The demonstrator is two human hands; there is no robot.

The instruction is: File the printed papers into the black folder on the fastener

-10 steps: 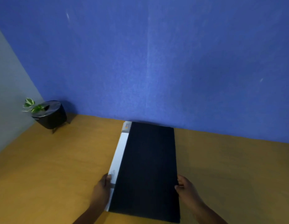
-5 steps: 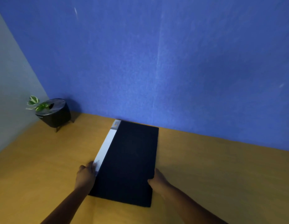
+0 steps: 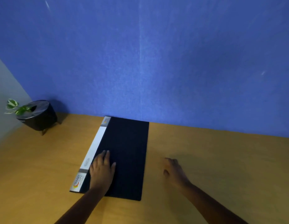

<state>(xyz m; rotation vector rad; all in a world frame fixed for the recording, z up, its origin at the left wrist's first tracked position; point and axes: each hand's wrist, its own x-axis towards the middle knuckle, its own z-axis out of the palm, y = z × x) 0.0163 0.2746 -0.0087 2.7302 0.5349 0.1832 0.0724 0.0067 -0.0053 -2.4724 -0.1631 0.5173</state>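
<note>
1. The blue wall (image 3: 172, 62) fills the upper half from 9 to 3 o'clock; a grey wall (image 3: 5, 97) is cut off at the left edge.
2. The wooden table (image 3: 221, 159) spans the lower half.
3. The black folder (image 3: 129, 151) lies closed and flat near centre, its far end touching the blue wall (papers and fastener cannot be seen).
4. A white spine label (image 3: 95, 147) runs along the folder's 9 o'clock edge; its print is blurred.
5. A black plant pot (image 3: 38, 117) sits at 9 o'clock, its leaves partly soft.
6. The left hand (image 3: 102, 170) rests flat on the cover, fingers spread, gripping nothing.
7. The right hand (image 3: 174, 170) is at 4 o'clock, loosely curled and empty; whether it touches the table is unclear.
</note>
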